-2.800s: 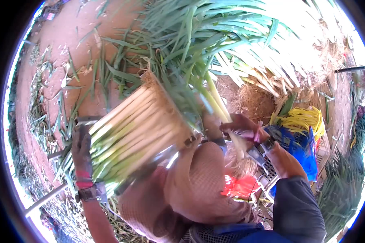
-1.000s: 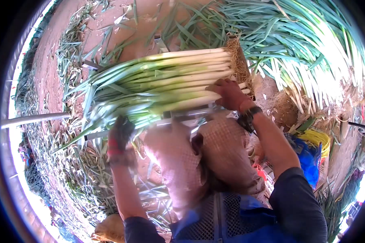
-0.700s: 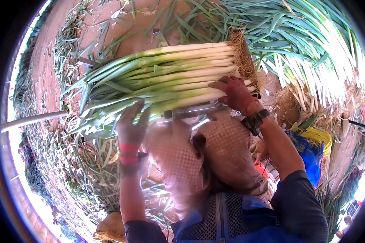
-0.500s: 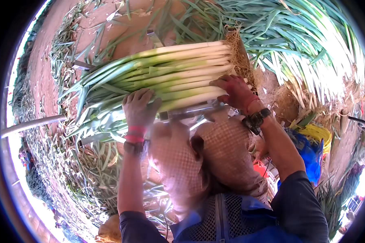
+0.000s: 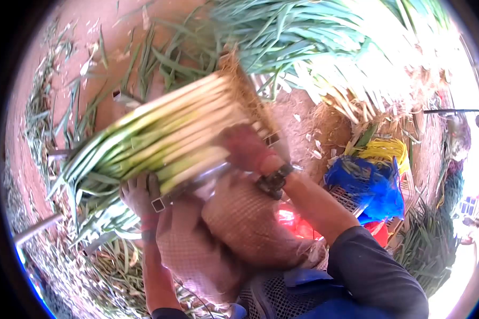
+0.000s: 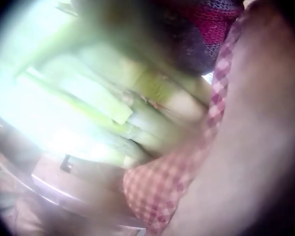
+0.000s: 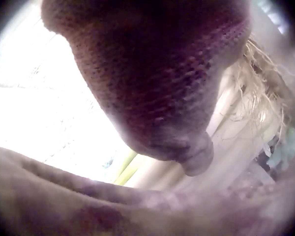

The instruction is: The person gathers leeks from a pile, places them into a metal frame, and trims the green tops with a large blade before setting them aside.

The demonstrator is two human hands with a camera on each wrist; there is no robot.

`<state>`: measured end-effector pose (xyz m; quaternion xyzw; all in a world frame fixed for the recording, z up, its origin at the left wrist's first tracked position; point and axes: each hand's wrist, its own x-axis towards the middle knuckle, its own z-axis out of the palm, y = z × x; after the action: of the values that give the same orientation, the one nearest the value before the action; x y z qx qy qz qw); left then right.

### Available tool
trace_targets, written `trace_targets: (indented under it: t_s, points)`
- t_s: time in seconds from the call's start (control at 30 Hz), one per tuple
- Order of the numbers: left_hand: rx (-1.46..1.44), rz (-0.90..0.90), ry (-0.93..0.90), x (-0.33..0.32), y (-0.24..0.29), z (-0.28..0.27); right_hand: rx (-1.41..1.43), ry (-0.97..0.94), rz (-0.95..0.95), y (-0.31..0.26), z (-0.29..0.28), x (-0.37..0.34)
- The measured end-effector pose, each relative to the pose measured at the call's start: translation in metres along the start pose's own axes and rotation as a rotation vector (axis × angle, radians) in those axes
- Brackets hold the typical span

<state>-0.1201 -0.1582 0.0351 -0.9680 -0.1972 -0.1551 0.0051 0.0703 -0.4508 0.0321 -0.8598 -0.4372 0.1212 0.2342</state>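
Leek bundle, head view: the leeks (image 5: 154,127) lay at 10 o'clock, green leaves toward 8 o'clock, roots (image 5: 247,93) toward 1 o'clock.
Left hand, head view: the left hand (image 5: 138,195) touched the lower edge of the leeks at 8 o'clock, fingers fairly straight.
Right hand, head view: the right hand (image 5: 244,146) rested over the pale shafts near the centre; blur hid how far its fingers curled.
Surroundings, head view: a leek heap (image 5: 308,42) at 1 o'clock; a blue bag (image 5: 375,189) at 4 o'clock beneath yellow strips (image 5: 383,150).
Glove and cloth, left wrist view: dark glove at 1 o'clock, checked cloth (image 6: 155,194) at 6 o'clock, blurred shafts between.
Glove and roots, right wrist view: glove at 12 o'clock, roots at 2 o'clock.
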Motion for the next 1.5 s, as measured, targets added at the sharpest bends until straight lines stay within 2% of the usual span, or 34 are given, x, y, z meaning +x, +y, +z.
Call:
trace_targets:
  t_s: [0.07, 0.13, 0.17, 0.2, 0.27, 0.3, 0.37, 0.4, 0.47, 0.53, 0.57, 0.6, 0.67, 0.73, 0.77, 0.8, 0.87, 0.9, 0.93, 1.0, 1.13, 1.23, 1.3, 1.37, 1.43, 1.47, 1.5]
  points:
    - [-0.029, -0.023, -0.046, 0.005, 0.001, -0.010, -0.001, 0.001, 0.012, -0.007, -0.009, 0.001]
    - [-0.048, -0.047, -0.051, 0.006, -0.005, -0.005, 0.133, -0.005, 0.046, -0.014, -0.017, -0.004]
    - [-0.073, -0.138, -0.112, 0.009, -0.001, -0.006, 0.255, 0.103, 0.007, -0.020, -0.037, -0.011]
    - [-0.062, -0.146, -0.077, 0.010, 0.005, -0.007, 0.252, 0.108, 0.014, -0.020, -0.059, -0.013]
    - [-0.022, -0.201, -0.048, 0.011, 0.013, 0.001, 0.476, 0.265, -0.006, -0.006, -0.089, -0.018]
    - [0.015, -0.200, -0.034, 0.012, 0.014, 0.006, 0.433, 0.434, 0.028, 0.012, -0.091, -0.021]
    - [0.104, -0.178, 0.023, 0.012, 0.013, 0.016, 0.487, 0.458, 0.282, 0.064, -0.093, -0.031]
    - [0.138, -0.166, 0.053, 0.011, 0.011, 0.022, 0.410, 0.471, 0.393, 0.102, -0.079, -0.036]
    - [0.155, -0.102, 0.114, 0.011, 0.011, 0.025, 0.364, 0.372, 0.648, 0.182, -0.058, -0.047]
    - [0.130, -0.042, 0.122, 0.011, 0.006, 0.028, 0.135, 0.367, 0.763, 0.262, -0.035, -0.059]
    - [0.116, -0.023, 0.125, 0.013, 0.008, 0.027, 0.053, 0.352, 0.834, 0.278, -0.042, -0.058]
    - [0.102, -0.004, 0.129, 0.015, 0.010, 0.026, -0.084, 0.226, 0.927, 0.306, -0.047, -0.054]
    - [0.061, 0.030, 0.097, 0.011, 0.000, 0.030, -0.217, 0.135, 1.042, 0.351, -0.047, -0.048]
    - [0.044, 0.069, 0.033, 0.009, -0.009, 0.029, -0.220, 0.065, 1.100, 0.385, -0.041, -0.043]
    - [0.015, 0.034, 0.024, 0.008, -0.007, 0.030, -0.237, 0.049, 1.127, 0.394, -0.037, -0.038]
    - [0.007, 0.033, 0.008, 0.007, -0.010, 0.029, -0.267, 0.005, 1.141, 0.401, -0.035, -0.032]
    - [0.026, 0.028, -0.015, 0.005, -0.014, 0.028, -0.455, 0.118, 1.032, 0.408, -0.018, -0.029]
    - [0.035, 0.033, -0.029, 0.003, -0.015, 0.029, -0.422, 0.052, 1.096, 0.411, -0.017, -0.026]
    - [0.004, 0.016, -0.037, 0.002, -0.017, 0.029, -0.485, 0.064, 1.069, 0.412, -0.015, -0.024]
    - [-0.025, -0.004, -0.041, 0.004, -0.014, 0.029, -0.372, -0.004, 1.105, 0.419, -0.024, -0.022]
    - [-0.009, 0.023, -0.043, 0.003, -0.013, 0.030, -0.296, -0.113, 1.062, 0.403, -0.027, -0.023]
    - [0.005, 0.030, -0.033, 0.004, -0.012, 0.028, -0.221, -0.067, 1.072, 0.415, -0.009, -0.030]
    - [0.015, 0.046, -0.027, 0.008, -0.009, 0.028, -0.177, -0.038, 1.070, 0.402, -0.018, -0.028]
    - [0.044, 0.044, 0.016, 0.011, -0.001, 0.028, -0.089, -0.068, 0.917, 0.378, -0.032, -0.026]
    - [0.055, 0.071, 0.080, 0.016, 0.006, 0.029, -0.016, -0.143, 0.869, 0.355, -0.052, -0.022]
    - [0.074, 0.052, 0.019, 0.009, -0.006, 0.030, 0.002, -0.171, 0.846, 0.336, -0.065, -0.019]
    - [0.067, 0.016, 0.038, 0.008, -0.002, 0.028, -0.005, -0.156, 0.837, 0.316, -0.084, -0.009]
